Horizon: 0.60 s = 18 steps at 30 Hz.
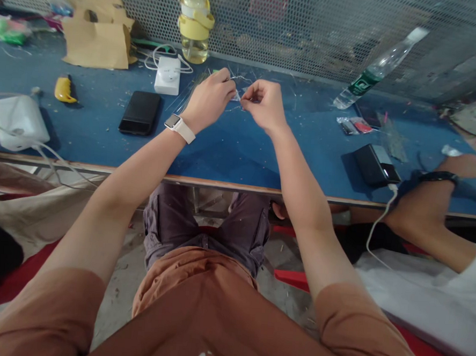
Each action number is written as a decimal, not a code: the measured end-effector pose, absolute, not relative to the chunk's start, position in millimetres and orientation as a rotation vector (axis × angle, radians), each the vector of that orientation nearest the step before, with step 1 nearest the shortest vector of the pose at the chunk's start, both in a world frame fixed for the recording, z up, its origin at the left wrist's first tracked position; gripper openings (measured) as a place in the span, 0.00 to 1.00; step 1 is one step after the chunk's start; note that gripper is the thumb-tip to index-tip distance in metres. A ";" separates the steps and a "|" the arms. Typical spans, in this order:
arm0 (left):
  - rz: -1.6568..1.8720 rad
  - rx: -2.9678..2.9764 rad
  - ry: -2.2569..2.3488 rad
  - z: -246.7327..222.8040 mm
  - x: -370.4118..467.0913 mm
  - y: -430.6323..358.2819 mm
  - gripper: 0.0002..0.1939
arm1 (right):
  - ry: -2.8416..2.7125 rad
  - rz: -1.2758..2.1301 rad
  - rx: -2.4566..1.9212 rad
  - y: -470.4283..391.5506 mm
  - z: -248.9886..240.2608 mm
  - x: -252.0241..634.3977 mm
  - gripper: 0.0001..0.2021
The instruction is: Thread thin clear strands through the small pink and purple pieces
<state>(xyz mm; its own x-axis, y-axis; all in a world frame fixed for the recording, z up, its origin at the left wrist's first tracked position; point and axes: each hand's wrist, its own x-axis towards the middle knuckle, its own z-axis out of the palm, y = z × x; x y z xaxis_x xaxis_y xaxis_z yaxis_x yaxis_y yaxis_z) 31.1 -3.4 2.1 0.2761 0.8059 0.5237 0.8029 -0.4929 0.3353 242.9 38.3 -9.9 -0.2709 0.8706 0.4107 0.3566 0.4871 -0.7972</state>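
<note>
Both of my hands meet above the far part of the blue table (239, 159). My left hand (210, 98), with a watch (180, 127) on its wrist, is closed in a pinch. A thin whitish piece (237, 96) shows between its fingertips and those of my right hand (266, 102). The thumb and forefinger of my right hand are pressed together at its near end. The piece is too small to name. Thin wire-like strands lie behind and beside both hands, and a bundle of them (197, 84) is partly hidden by my left hand.
Left of me are a black power bank (140, 113), a white charger (167, 76), a yellow-handled cutter (65, 89) and a cardboard box (96, 43). A yellow-lidded bottle (194, 33) stands by the mesh panel. To the right are a tilted water bottle (369, 78) and a co-worker's arm (430, 206).
</note>
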 end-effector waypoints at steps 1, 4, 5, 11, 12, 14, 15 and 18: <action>1.046 2.490 1.562 2.2 30.8 -3.5 0.17 | -1.846 0.743 -1.022 40.0 -10.9 243.0 0.26; 1.083 2.481 1.521 1.3 29.6 -2.3 0.17 | -1.850 0.799 -1.015 44.1 -12.7 243.0 0.27; 1.103 2.485 1.503 1.1 29.2 -1.7 0.17 | -1.848 0.812 -1.020 44.7 -12.7 242.9 0.27; 1.150 2.508 1.375 4.3 24.6 -2.4 0.16 | -1.856 0.907 -1.019 37.6 -5.0 243.8 0.29; 1.156 2.510 1.356 5.3 23.7 -2.8 0.17 | -1.862 0.923 -1.021 35.5 -3.2 244.2 0.29; 1.173 2.486 1.311 6.9 21.7 -2.8 0.16 | -1.872 0.950 -1.028 31.5 0.0 244.9 0.28; 1.181 2.466 1.287 7.5 20.6 -2.3 0.16 | -1.875 0.961 -1.029 29.9 1.2 245.2 0.28; 1.205 2.421 1.231 7.6 17.5 1.3 0.14 | -1.874 0.979 -1.029 26.6 3.3 246.3 0.27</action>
<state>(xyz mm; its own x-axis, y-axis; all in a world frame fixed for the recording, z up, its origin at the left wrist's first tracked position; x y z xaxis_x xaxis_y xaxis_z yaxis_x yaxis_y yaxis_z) 17.5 1.3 7.6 0.3322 0.7391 0.5860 0.6016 -0.6445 0.4719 246.3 26.6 3.3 -0.3773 0.8902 0.2554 0.2986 0.3780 -0.8763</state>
